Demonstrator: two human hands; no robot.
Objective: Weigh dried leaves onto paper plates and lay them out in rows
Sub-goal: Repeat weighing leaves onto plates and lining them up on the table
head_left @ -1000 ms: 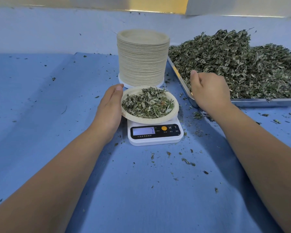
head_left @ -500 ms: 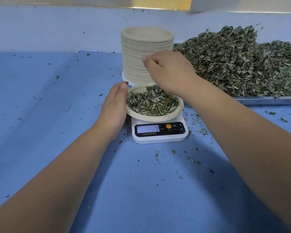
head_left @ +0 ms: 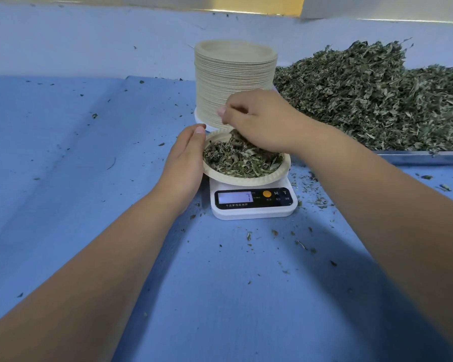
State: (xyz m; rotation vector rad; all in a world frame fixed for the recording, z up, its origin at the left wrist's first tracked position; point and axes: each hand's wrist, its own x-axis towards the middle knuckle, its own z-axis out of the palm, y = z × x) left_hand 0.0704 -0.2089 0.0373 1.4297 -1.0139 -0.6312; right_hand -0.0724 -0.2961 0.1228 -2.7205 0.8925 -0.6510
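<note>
Head view: right hand (head_left: 262, 121) over leaf-filled plate (head_left: 246, 180) (left hand (head_left: 186, 158) beside rim)

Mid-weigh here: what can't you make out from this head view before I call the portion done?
All in the head view:
- Scale display: digits too small and washed out to read in full.
- Right hand: fingers curl downward, so whether it holds anything is hidden.
- Paper plate: far rim covered by the right hand.
- Tray: right end cut off by the frame edge.
- Any laid-out rows: none in frame.
</note>
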